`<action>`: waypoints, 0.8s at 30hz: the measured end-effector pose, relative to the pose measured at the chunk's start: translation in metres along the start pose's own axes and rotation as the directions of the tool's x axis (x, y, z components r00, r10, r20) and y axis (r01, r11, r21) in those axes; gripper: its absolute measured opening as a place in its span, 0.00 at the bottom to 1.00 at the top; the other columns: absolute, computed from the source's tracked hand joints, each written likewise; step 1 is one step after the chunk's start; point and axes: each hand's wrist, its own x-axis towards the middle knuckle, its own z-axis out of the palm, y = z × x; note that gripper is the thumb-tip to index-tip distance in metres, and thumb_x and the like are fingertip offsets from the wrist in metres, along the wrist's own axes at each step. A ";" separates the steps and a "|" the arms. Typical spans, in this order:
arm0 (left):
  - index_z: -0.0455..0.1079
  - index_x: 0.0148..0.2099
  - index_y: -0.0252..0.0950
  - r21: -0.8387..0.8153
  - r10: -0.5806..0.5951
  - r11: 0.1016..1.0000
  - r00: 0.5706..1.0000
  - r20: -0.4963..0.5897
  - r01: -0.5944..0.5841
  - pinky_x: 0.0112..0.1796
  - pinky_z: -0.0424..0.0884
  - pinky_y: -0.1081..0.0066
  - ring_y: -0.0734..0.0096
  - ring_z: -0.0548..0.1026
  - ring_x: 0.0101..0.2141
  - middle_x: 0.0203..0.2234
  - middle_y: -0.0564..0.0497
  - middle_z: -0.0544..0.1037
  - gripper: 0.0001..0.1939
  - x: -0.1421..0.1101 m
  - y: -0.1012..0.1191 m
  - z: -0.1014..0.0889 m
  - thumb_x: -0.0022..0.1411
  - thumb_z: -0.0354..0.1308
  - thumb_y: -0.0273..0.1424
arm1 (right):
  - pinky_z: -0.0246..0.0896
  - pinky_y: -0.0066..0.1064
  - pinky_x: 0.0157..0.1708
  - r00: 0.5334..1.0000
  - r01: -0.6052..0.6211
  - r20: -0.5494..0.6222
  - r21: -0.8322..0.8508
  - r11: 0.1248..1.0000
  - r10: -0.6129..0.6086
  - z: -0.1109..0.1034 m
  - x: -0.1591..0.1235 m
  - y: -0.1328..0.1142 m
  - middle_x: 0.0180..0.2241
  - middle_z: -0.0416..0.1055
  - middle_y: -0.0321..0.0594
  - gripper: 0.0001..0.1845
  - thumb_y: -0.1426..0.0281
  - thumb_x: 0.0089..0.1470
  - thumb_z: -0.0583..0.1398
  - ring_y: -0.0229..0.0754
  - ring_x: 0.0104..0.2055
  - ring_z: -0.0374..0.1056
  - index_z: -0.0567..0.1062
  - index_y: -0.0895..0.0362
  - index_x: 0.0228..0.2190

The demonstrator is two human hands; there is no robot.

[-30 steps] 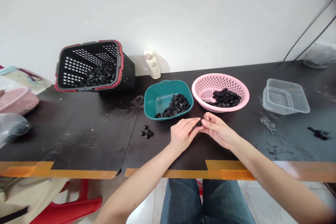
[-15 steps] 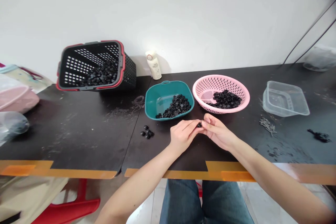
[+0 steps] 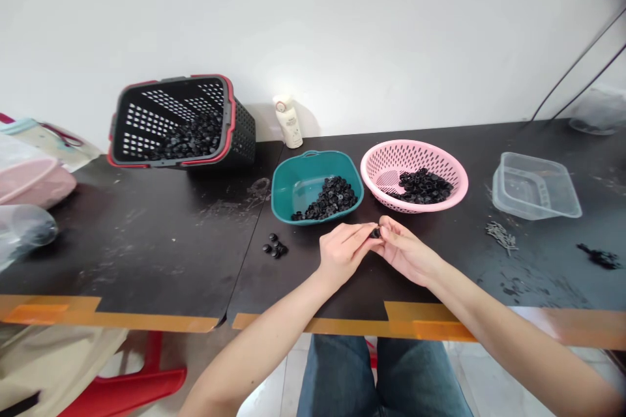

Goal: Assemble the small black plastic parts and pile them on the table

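Observation:
Between the fingertips of both hands is a small round black part, pinched just above the table's front half. My left hand grips it from the left with fingers closed. From the other side my right hand pinches the same part with thumb and fingers. Fingers cover most of it, so its exact kind does not show. Behind the hands stand a teal tub with many small black rings and a pink colander with more black pieces. Several black knob-like parts lie left of my left hand.
A black basket with red trim holds black parts at the back left, beside a white bottle. To the right are a clear plastic box, grey pins and thin black pieces. Orange tape lines the table's front edge.
Both hands stay together on the small black part, which shows slightly more now. The right fingers have shifted a little; the whole view has drifted slightly.

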 end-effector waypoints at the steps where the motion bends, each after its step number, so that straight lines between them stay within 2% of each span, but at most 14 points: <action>1: 0.74 0.46 0.37 -0.003 0.004 1.000 1.000 -0.004 -0.004 0.36 0.75 0.72 0.71 0.77 0.34 0.38 0.49 0.81 0.11 0.000 -0.001 0.000 0.62 0.59 0.32 | 0.64 0.26 0.40 1.000 -0.014 0.006 0.003 1.000 0.014 -0.001 0.000 0.000 0.26 0.63 0.28 0.15 0.69 0.47 0.68 0.31 0.31 0.63 0.65 0.54 0.25; 5: 0.74 0.47 0.37 -0.006 0.027 1.000 1.000 -0.016 -0.027 0.35 0.75 0.72 0.72 0.77 0.34 0.37 0.50 0.81 0.12 -0.002 -0.004 0.001 0.61 0.60 0.31 | 0.65 0.25 0.40 1.000 -0.002 0.029 -0.036 0.999 0.003 0.000 0.001 -0.001 0.25 0.62 0.28 0.16 0.70 0.47 0.68 0.31 0.30 0.64 0.63 0.54 0.25; 11: 0.74 0.46 0.37 0.012 0.011 1.000 1.000 0.005 -0.012 0.35 0.75 0.71 0.71 0.78 0.33 0.37 0.49 0.81 0.11 -0.003 -0.005 0.002 0.63 0.58 0.33 | 0.65 0.29 0.41 0.998 0.056 -0.011 -0.140 0.989 -0.058 0.001 0.000 -0.005 0.24 0.62 0.28 0.21 0.67 0.45 0.69 0.33 0.31 0.65 0.60 0.54 0.23; 17: 0.74 0.45 0.36 0.001 0.039 0.999 0.999 -0.004 -0.039 0.37 0.76 0.72 0.72 0.78 0.36 0.38 0.49 0.81 0.10 0.000 -0.005 0.001 0.63 0.58 0.32 | 0.65 0.32 0.45 0.999 0.042 0.031 -0.182 0.982 -0.037 -0.003 0.002 -0.004 0.28 0.68 0.28 0.12 0.68 0.49 0.67 0.33 0.33 0.68 0.68 0.54 0.28; 19: 0.74 0.45 0.36 0.006 0.046 0.999 0.999 -0.015 -0.046 0.37 0.76 0.72 0.72 0.78 0.37 0.39 0.49 0.81 0.10 0.000 -0.006 0.000 0.64 0.57 0.32 | 0.64 0.36 0.48 0.999 0.028 0.048 -0.231 0.972 -0.017 -0.003 0.003 -0.004 0.33 0.71 0.31 0.10 0.64 0.50 0.66 0.35 0.36 0.69 0.72 0.54 0.32; 22: 0.73 0.45 0.35 0.002 0.063 0.998 0.997 -0.042 -0.063 0.37 0.75 0.71 0.72 0.78 0.38 0.40 0.49 0.81 0.10 -0.001 -0.008 -0.002 0.64 0.57 0.31 | 0.62 0.42 0.50 0.995 -0.022 0.085 -0.366 0.930 0.057 0.000 0.004 -0.008 0.37 0.75 0.41 0.16 0.59 0.52 0.64 0.41 0.40 0.71 0.76 0.57 0.38; 24: 0.73 0.46 0.35 0.000 0.063 0.998 0.997 -0.039 -0.063 0.38 0.75 0.71 0.72 0.78 0.39 0.40 0.49 0.81 0.10 -0.002 -0.009 -0.002 0.64 0.56 0.32 | 0.63 0.44 0.50 0.994 -0.027 0.085 -0.454 0.891 0.074 0.001 0.003 -0.011 0.37 0.76 0.44 0.17 0.58 0.53 0.63 0.44 0.41 0.71 0.77 0.58 0.38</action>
